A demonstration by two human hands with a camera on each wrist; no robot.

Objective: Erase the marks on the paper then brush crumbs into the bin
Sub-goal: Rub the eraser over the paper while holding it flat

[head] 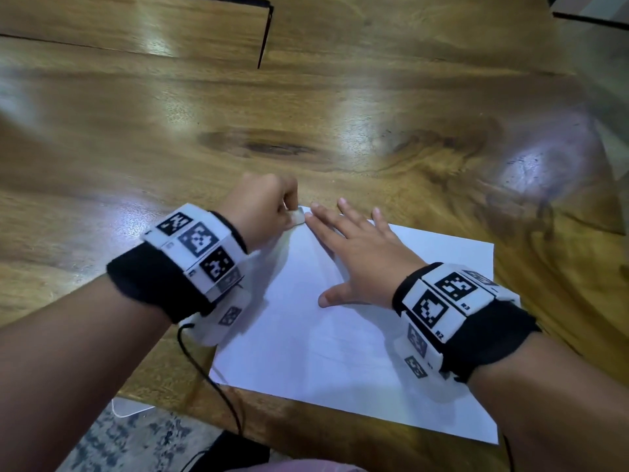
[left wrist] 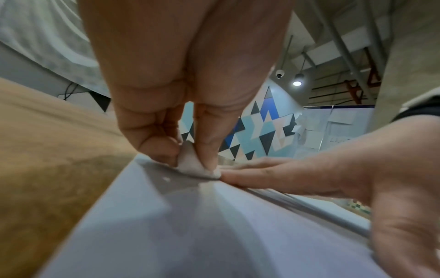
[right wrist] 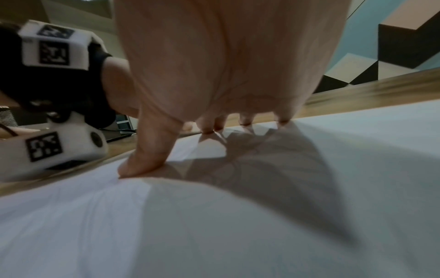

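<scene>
A white sheet of paper lies on the wooden table near its front edge. My left hand pinches a small white eraser and holds it down on the paper's far left corner. The left wrist view shows the eraser squeezed between thumb and fingers, its base on the paper. My right hand lies flat with spread fingers on the sheet's upper part, its forefinger tip next to the eraser. From the right wrist view the thumb and fingertips press the paper. No marks or crumbs are plain to see.
The glossy wooden table stretches far beyond the paper. A dark seam marks a separate panel at the back left. Patterned floor and a black cable show below the table's front edge. No bin is in view.
</scene>
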